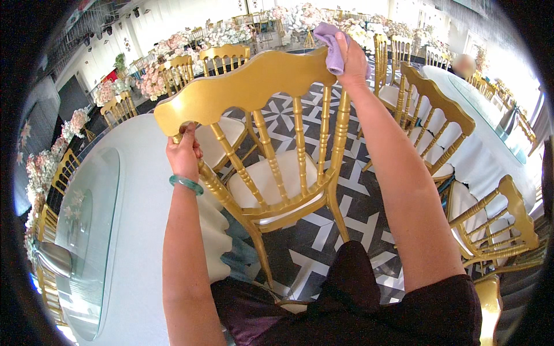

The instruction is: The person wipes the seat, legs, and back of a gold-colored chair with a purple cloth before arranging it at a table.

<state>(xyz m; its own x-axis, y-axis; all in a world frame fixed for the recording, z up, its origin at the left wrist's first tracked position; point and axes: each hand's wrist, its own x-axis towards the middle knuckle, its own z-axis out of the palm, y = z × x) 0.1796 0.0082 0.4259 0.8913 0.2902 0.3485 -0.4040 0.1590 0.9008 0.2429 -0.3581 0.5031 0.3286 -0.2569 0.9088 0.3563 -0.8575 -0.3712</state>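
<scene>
Holding a soft purple cloth (333,56), the right hand (354,68) has it against the one o'clock top corner of a shiny gold chair with thin round bars (248,86). The left hand (183,151) grips the chair's ten o'clock corner. The chair is near the middle, toward twelve, and a big round table in white cloth (141,230) is at nine. Pushing hard up high might tip the chair; a loose grip could drop the purple cloth.

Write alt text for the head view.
A person's left hand holds a gold chair by its backrest's left side; the right hand holds a purple cloth at its top right corner. A white-covered table stands at left, patterned floor below, flowers beyond.
</scene>
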